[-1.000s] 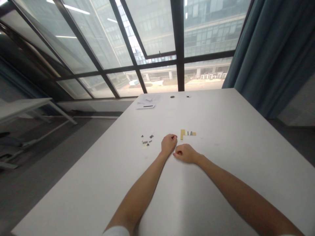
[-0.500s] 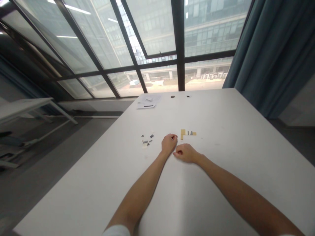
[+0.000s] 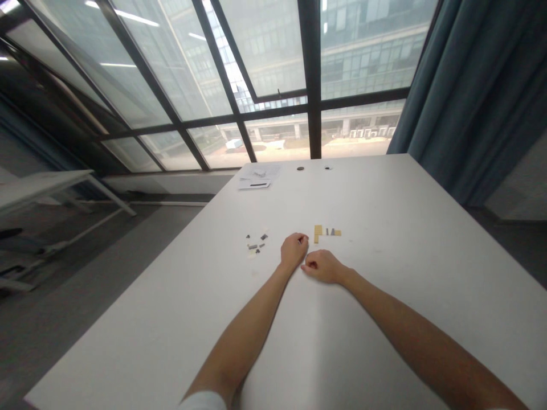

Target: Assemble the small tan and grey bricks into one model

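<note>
1. The work looks partly done: flat yellow rectangular pieces [image 3: 318, 230] lie in an angular group, with small grey strips [image 3: 332, 232] to their right, on the smooth white table [image 3: 393, 319].
2. Small dark-grey pieces [image 3: 253, 247] lie scattered to the left, seemingly left to use.
3. The left hand [image 3: 294, 248] curls its fingers near the yellow pieces; any grip is unclear.
4. The right hand [image 3: 322, 266], just beside it, has bent fingers; I cannot tell whether they hold anything.

yellow block [image 3: 318, 230], L-shaped outline, narrow leg toward viewer, two gray bits [image 3: 333, 232] in line to its right, yellow strip [image 3: 338, 232] at row end, dark parts [image 3: 253, 246] scattered loose well left
</note>
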`<action>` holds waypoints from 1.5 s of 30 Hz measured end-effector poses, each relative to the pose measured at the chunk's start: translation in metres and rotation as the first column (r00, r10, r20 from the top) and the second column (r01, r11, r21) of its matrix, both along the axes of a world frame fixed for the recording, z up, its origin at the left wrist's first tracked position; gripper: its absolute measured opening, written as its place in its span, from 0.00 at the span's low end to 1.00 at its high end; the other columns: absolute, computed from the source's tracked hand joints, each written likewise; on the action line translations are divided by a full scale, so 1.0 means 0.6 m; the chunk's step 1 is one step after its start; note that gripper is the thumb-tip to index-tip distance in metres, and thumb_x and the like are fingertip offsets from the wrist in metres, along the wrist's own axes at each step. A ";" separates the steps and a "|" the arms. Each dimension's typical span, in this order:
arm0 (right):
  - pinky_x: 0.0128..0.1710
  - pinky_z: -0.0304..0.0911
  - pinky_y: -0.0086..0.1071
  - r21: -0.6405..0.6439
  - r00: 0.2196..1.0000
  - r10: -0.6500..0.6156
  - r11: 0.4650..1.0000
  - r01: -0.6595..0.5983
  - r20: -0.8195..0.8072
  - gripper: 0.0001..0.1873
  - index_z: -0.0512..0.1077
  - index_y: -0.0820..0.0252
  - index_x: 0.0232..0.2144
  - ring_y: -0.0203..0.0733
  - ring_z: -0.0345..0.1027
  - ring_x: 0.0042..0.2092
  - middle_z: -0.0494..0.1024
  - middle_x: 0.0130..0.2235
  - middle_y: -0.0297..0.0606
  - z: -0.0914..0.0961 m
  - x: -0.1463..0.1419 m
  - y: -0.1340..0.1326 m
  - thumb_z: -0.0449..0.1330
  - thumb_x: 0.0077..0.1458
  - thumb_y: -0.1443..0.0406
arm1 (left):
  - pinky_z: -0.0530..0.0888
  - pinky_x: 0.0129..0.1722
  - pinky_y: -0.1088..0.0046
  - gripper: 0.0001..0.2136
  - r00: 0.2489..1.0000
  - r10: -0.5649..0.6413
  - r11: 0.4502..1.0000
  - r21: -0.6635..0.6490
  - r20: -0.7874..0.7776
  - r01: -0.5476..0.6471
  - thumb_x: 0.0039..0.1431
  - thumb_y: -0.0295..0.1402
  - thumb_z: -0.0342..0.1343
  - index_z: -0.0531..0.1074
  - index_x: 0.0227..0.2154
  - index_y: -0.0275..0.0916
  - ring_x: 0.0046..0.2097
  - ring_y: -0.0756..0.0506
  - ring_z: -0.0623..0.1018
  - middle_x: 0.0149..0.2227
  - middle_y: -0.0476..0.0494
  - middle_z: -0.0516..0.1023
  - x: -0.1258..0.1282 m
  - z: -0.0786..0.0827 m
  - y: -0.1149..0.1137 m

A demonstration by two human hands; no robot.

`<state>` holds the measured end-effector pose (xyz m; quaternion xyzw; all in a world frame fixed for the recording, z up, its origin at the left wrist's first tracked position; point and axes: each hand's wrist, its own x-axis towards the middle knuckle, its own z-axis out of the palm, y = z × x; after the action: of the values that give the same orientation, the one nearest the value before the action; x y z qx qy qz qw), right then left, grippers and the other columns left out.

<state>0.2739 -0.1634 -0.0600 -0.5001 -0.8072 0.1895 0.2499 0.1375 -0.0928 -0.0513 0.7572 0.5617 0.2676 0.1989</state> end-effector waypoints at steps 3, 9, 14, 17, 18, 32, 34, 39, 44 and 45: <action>0.29 0.43 0.29 -0.008 1.000 -0.003 1.000 0.003 -0.002 0.17 0.66 0.60 0.18 0.33 0.54 0.26 0.69 0.21 0.31 0.000 0.000 0.000 0.60 0.57 0.62 | 0.71 0.42 0.72 0.12 1.000 0.001 1.000 -0.001 0.003 -0.001 0.63 0.32 0.52 0.82 0.38 0.41 0.41 0.46 0.79 0.42 0.44 0.84 0.000 -0.002 0.001; 0.30 0.44 0.30 -0.006 1.000 -0.009 1.000 0.009 -0.012 0.17 0.67 0.60 0.18 0.33 0.54 0.26 0.70 0.22 0.31 0.001 0.000 -0.001 0.60 0.57 0.62 | 0.70 0.41 0.73 0.12 1.000 0.011 1.000 0.006 0.009 -0.011 0.63 0.31 0.52 0.82 0.37 0.41 0.40 0.46 0.79 0.41 0.44 0.84 0.000 0.002 -0.001; 0.30 0.44 0.30 0.004 1.000 -0.003 1.000 0.003 -0.007 0.17 0.67 0.60 0.18 0.33 0.54 0.26 0.70 0.22 0.31 0.000 -0.002 0.000 0.60 0.57 0.62 | 0.71 0.42 0.73 0.12 1.000 0.005 1.000 -0.004 0.008 -0.005 0.63 0.32 0.52 0.82 0.38 0.41 0.41 0.46 0.79 0.41 0.44 0.84 -0.001 0.007 -0.005; 0.29 0.44 0.30 0.002 1.000 -0.004 1.000 0.004 0.000 0.17 0.67 0.60 0.19 0.33 0.54 0.26 0.70 0.22 0.31 0.000 -0.003 0.000 0.60 0.58 0.62 | 0.71 0.42 0.73 0.13 1.000 0.013 1.000 -0.009 0.023 -0.012 0.63 0.31 0.51 0.82 0.38 0.41 0.41 0.46 0.79 0.41 0.44 0.84 -0.001 0.006 -0.004; 0.29 0.44 0.30 -0.001 1.000 -0.006 1.000 0.006 0.004 0.17 0.67 0.60 0.19 0.33 0.54 0.26 0.69 0.22 0.31 -0.001 -0.002 0.000 0.60 0.58 0.62 | 0.71 0.42 0.73 0.13 1.000 0.018 1.000 -0.016 0.025 -0.017 0.63 0.31 0.51 0.82 0.38 0.41 0.41 0.46 0.79 0.41 0.44 0.84 -0.001 0.005 -0.004; 0.30 0.45 0.30 -0.015 1.000 0.006 1.000 -0.006 -0.010 0.18 0.66 0.60 0.19 0.33 0.54 0.26 0.69 0.22 0.31 0.000 -0.002 0.000 0.60 0.59 0.61 | 0.69 0.36 0.74 0.14 0.998 -0.057 0.994 -0.089 0.007 0.058 0.62 0.34 0.53 0.84 0.38 0.37 0.34 0.47 0.77 0.32 0.44 0.83 -0.032 0.041 0.020; 0.30 0.45 0.30 -0.008 1.000 0.011 1.000 -0.011 -0.005 0.17 0.67 0.60 0.19 0.33 0.55 0.27 0.69 0.23 0.31 0.001 -0.002 0.000 0.59 0.59 0.61 | 0.69 0.35 0.74 0.14 0.995 -0.074 0.993 -0.100 -0.072 0.066 0.61 0.36 0.55 0.84 0.39 0.37 0.33 0.47 0.77 0.31 0.43 0.83 -0.053 0.074 0.028; 0.30 0.44 0.30 0.014 1.000 0.025 1.000 -0.025 0.001 0.17 0.68 0.60 0.20 0.33 0.55 0.27 0.69 0.23 0.31 -0.002 -0.002 0.001 0.59 0.59 0.62 | 0.71 0.37 0.73 0.13 0.953 0.004 0.992 -0.115 -0.304 -0.041 0.58 0.40 0.61 0.84 0.41 0.42 0.36 0.45 0.80 0.34 0.42 0.83 -0.146 0.143 0.051; 0.30 0.44 0.30 0.025 1.000 0.024 0.999 -0.024 -0.016 0.17 0.66 0.60 0.20 0.33 0.54 0.27 0.68 0.23 0.31 -0.010 -0.001 0.004 0.58 0.59 0.61 | 0.72 0.39 0.73 0.09 0.861 0.184 0.935 -0.185 -0.474 -0.302 0.51 0.38 0.66 0.84 0.36 0.43 0.42 0.42 0.81 0.38 0.40 0.85 -0.234 0.140 0.077; 0.30 0.44 0.30 0.026 1.000 0.024 0.999 -0.024 -0.018 0.17 0.66 0.60 0.20 0.33 0.54 0.27 0.68 0.23 0.31 -0.012 -0.001 0.004 0.58 0.59 0.61 | 0.72 0.39 0.73 0.09 0.858 0.192 0.925 -0.203 -0.476 -0.320 0.50 0.37 0.67 0.84 0.35 0.44 0.42 0.42 0.82 0.38 0.41 0.85 -0.245 0.133 0.082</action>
<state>0.2732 -0.1610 -0.0670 -0.4853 -0.8131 0.1869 0.2615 -0.0093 -0.0437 0.0284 0.6808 0.7202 0.0298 0.1298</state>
